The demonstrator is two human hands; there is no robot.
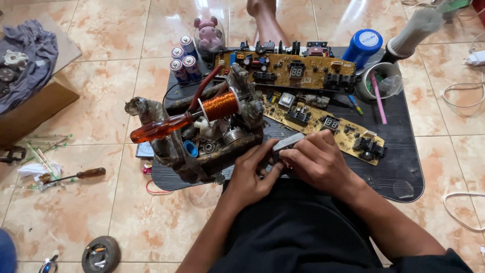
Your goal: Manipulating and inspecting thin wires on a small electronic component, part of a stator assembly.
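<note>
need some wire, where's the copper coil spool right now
In the head view the copper coil spool sits left of centre, atop the cluttered parts tray, just right of the orange-handled screwdriver and above the hands.

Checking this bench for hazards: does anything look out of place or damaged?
Yes. An orange-handled screwdriver sticks out sideways from the grimy parts tray, overhanging its edge. A pink pig toy sits oddly among batteries and circuit boards.

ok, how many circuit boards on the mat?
2. The long board lies along the mat's far edge; the second board lies diagonally in front of it, beside the right hand. Clutter could hide more.
</note>
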